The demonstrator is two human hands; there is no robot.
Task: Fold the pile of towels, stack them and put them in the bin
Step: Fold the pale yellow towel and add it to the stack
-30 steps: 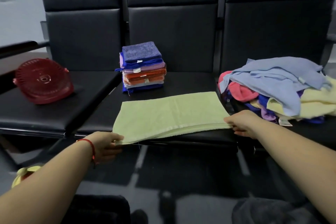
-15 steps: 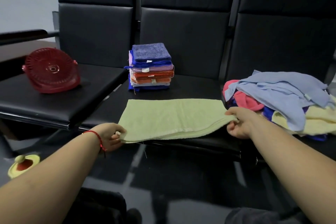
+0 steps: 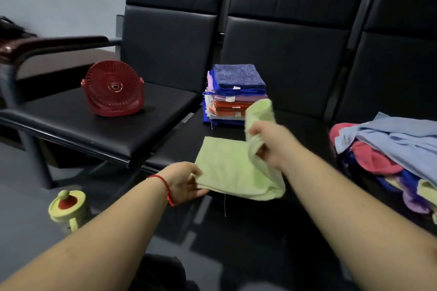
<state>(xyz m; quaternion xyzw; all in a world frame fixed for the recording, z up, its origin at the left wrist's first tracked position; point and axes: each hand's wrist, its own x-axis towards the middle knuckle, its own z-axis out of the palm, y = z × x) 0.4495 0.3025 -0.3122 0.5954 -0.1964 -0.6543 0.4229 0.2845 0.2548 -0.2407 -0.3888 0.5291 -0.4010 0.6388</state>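
Observation:
A light green towel (image 3: 227,168) lies on the middle black seat (image 3: 179,144). My left hand (image 3: 184,182) pinches its near left corner at the seat's front edge. My right hand (image 3: 272,142) grips the towel's right end, lifted and carried over toward the left, so the cloth arches up in a fold. Behind it stands a stack of folded towels (image 3: 234,94), blue on top, orange and purple below. A loose pile of towels (image 3: 387,149), pale blue, pink, purple and yellow, covers the right seat.
A red basket-like bin (image 3: 113,88) lies tipped on its side on the left seat (image 3: 78,123). A yellow and red object (image 3: 67,204) stands on the dark floor at lower left. Black seat backs rise behind. An armrest (image 3: 59,45) juts at far left.
My right hand has lifted the towel's right end and swung it up and leftward over the rest of the towel. My left hand still holds the left corner. The camera has shifted right and closer.

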